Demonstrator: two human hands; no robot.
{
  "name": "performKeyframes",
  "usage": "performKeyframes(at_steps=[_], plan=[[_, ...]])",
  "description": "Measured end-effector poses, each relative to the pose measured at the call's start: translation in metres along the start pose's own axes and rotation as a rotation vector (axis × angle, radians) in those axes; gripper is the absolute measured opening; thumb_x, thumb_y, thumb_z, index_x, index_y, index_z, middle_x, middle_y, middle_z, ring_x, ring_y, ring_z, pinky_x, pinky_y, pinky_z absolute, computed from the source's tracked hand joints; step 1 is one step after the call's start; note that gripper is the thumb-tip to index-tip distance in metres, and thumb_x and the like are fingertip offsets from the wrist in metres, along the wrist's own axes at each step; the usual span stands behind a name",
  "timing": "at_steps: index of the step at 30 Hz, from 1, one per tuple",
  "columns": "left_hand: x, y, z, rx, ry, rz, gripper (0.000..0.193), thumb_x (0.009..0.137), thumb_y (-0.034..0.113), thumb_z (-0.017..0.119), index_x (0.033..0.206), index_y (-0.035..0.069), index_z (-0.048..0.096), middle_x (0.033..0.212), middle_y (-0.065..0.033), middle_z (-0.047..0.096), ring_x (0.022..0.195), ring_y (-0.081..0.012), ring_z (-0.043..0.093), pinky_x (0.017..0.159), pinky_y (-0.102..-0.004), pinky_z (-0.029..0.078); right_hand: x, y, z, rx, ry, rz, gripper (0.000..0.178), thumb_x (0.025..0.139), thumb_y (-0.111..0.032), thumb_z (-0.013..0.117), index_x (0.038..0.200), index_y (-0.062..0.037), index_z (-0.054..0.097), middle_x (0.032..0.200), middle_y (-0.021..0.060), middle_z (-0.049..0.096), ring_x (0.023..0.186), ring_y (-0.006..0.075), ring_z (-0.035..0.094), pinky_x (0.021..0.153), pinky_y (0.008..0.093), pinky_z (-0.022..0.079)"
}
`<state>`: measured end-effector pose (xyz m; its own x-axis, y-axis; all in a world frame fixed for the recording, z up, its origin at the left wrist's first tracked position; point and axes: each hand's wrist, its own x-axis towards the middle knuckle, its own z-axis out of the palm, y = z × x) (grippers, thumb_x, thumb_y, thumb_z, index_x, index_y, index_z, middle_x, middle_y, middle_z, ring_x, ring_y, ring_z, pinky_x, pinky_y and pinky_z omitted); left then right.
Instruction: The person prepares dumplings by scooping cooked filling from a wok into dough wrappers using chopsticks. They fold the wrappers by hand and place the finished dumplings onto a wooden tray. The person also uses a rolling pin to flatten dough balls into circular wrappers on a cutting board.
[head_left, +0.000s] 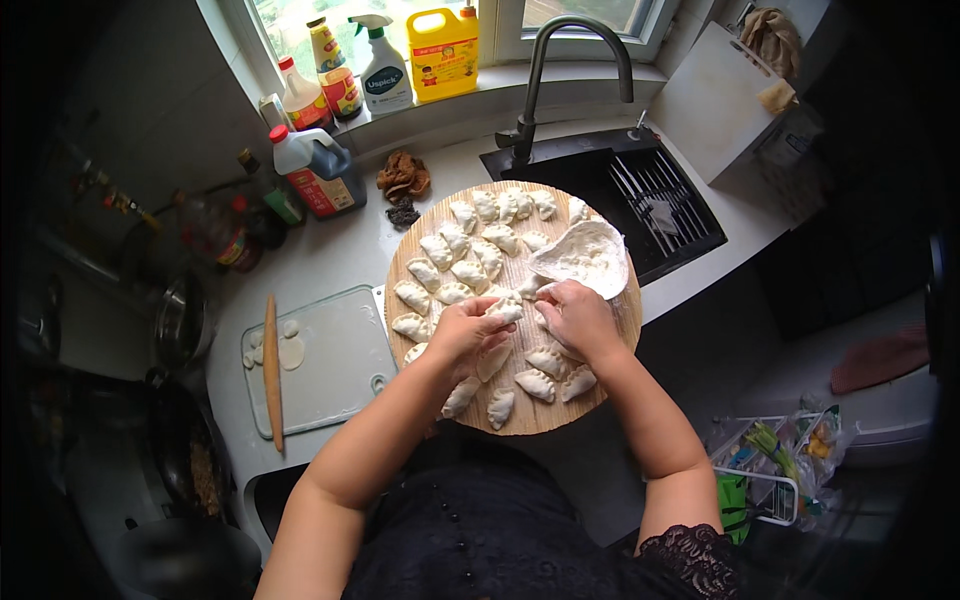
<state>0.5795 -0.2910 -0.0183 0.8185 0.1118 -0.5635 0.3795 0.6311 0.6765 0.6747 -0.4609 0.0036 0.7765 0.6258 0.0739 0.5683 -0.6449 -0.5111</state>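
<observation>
Over a round wooden board (512, 262) covered with several pleated white dumplings (470, 272), my left hand (468, 335) pinches one dumpling (507, 309) between thumb and fingers. Just to its right, my right hand (578, 318) is curled with its fingertips pressed together, low by the near edge of a white floury bowl (590, 252). What those fingertips hold, if anything, is hidden. The bowl rests tilted on the board's right side. More dumplings lie beneath and beside both hands, some partly covered by them.
Left of the board lies a pale cutting board (335, 375) with a wooden rolling pin (272, 370), a flat dough round (291, 353) and small dough pieces. A black sink (690, 215) with a tall faucet (530, 100) stands behind right. Bottles (318, 175) line the back left.
</observation>
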Motion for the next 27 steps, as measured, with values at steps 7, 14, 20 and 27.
performKeyframes(at_steps=[7,14,20,27], plan=[[0.001,-0.004,0.006,0.567,0.157,0.255,0.03,0.083,0.001,0.061,0.112,-0.003,0.054,0.093,-0.015,0.062,0.08,-0.0232,0.065,0.066,-0.0309,0.053,-0.028,0.007,-0.017,0.011,0.037,0.108,0.018,0.079,-0.021,0.066,0.09,-0.0059,0.069,0.087,0.0128,0.065,0.081,0.0302,0.063,0.074,0.0372,0.049],[-0.047,-0.021,0.0,1.503,0.199,0.671,0.028,0.079,0.027,0.068,0.096,0.006,0.062,0.088,-0.0138,0.062,0.078,-0.0315,0.063,0.068,-0.0399,0.051,-0.056,0.0,-0.013,-0.139,-0.084,-0.167,0.021,0.077,-0.03,0.069,0.083,-0.0094,0.066,0.083,0.009,0.06,0.073,0.0282,0.063,0.065,0.0388,0.051],[-0.046,-0.033,0.002,1.697,0.171,0.625,0.035,0.076,0.034,0.069,0.094,0.006,0.058,0.089,-0.0141,0.057,0.074,-0.0336,0.062,0.061,-0.0441,0.051,-0.081,-0.02,-0.006,-0.209,-0.214,-0.31,0.026,0.073,-0.029,0.071,0.08,-0.0071,0.059,0.082,0.0105,0.055,0.069,0.0271,0.063,0.057,0.0394,0.051],[-0.045,-0.034,0.004,1.721,0.184,0.709,0.038,0.075,0.036,0.07,0.092,0.004,0.058,0.09,-0.0144,0.057,0.073,-0.0319,0.062,0.06,-0.0411,0.051,-0.09,-0.018,0.006,-0.295,-0.182,-0.331,0.02,0.073,-0.017,0.067,0.086,-0.0059,0.057,0.086,0.0105,0.053,0.071,0.0258,0.063,0.056,0.0381,0.051]])
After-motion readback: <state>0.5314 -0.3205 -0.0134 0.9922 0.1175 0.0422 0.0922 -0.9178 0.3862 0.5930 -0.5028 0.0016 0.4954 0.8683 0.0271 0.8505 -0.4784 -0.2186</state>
